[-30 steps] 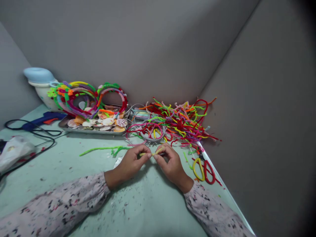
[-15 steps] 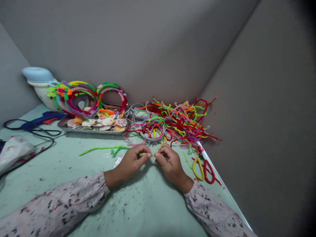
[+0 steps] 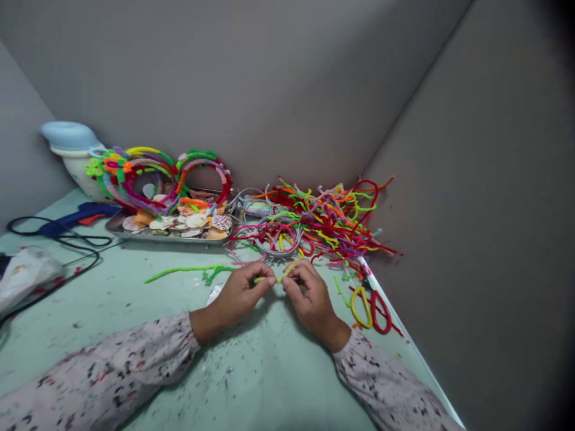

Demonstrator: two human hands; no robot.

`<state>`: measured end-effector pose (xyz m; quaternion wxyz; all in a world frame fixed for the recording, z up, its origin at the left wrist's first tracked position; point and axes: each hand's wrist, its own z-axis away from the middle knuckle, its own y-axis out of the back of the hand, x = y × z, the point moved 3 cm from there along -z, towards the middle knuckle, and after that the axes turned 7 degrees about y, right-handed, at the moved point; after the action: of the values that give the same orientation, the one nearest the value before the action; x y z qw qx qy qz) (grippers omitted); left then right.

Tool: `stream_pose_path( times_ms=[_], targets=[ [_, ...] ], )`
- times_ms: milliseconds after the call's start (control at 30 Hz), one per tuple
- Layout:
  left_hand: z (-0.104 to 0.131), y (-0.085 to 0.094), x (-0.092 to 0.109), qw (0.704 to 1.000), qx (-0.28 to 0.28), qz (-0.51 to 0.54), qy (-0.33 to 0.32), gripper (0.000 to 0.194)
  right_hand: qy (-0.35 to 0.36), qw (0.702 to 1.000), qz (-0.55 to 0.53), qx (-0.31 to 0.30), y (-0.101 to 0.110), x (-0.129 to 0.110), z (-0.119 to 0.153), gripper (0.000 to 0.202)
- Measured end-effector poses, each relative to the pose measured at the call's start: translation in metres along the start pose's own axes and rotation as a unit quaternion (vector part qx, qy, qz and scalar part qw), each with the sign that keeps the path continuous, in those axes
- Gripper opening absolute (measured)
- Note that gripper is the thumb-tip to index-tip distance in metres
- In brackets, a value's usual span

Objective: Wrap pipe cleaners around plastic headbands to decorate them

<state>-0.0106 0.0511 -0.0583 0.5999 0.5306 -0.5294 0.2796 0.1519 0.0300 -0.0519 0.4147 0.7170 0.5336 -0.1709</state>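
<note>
A short yellow pipe cleaner (image 3: 279, 280) runs between my two hands above the pale green table (image 3: 265, 371). My left hand (image 3: 246, 288) pinches one end between thumb and fingers. On the other side, my right hand (image 3: 311, 299) grips it the same way, and a bit of yellow sticks up past its fingertips. Bright green pipe cleaners (image 3: 184, 270) lie left of my left hand. Just behind both hands sits a ring of wire and coloured strands (image 3: 281, 239). Scissors with yellow and red handles (image 3: 372, 309) rest to the right of my right hand.
A metal tray (image 3: 171, 238) holds shells and colourful fuzzy headbands (image 3: 148, 154). Behind, a heap of mixed pipe cleaners (image 3: 332, 221) leans at the wall. At left are a blue glue gun (image 3: 72, 219) with a black cord, a white plastic bag (image 3: 29, 275) and a blue-lidded container (image 3: 74, 152).
Both hands keep their pinch on the yellow pipe cleaner and have barely moved. The yellow piece by my right fingers has shifted slightly.
</note>
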Motion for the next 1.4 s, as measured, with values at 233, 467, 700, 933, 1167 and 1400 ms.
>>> stream_pose_path(
  times_ms=[233, 467, 700, 933, 1167, 1400],
  targets=[
    [-0.0002, -0.001, -0.0009, 1.0, -0.007, -0.005, 0.003, 0.02, -0.017, 1.0, 0.003, -0.009, -0.0003, -0.0023, -0.0014, 0.017],
    [-0.0004, -0.0002, 0.0008, 1.0, -0.003, -0.001, 0.001, 0.02, -0.011, 1.0, 0.011, -0.008, -0.0007, -0.0013, -0.0008, 0.014],
    [-0.0005, 0.003, 0.0005, 1.0, 0.02, 0.012, 0.004, 0.021, 0.01, 0.998, 0.013, 0.058, -0.0001, 0.0031, 0.0037, 0.016],
    [0.0, 0.004, -0.0002, 0.999, 0.026, 0.014, 0.012, 0.021, 0.055, 0.996, 0.048, 0.054, -0.0006, -0.0003, 0.006, 0.014],
    [0.0, 0.0037, 0.0022, 1.0, 0.02, 0.013, 0.008, 0.02, 0.095, 0.991, 0.078, 0.05, 0.0011, -0.0016, 0.0059, 0.018],
    [0.0001, 0.0034, 0.0017, 1.0, 0.02, 0.01, 0.0, 0.02, 0.112, 0.99, 0.077, 0.049, 0.0016, -0.001, 0.0065, 0.024]
  ],
)
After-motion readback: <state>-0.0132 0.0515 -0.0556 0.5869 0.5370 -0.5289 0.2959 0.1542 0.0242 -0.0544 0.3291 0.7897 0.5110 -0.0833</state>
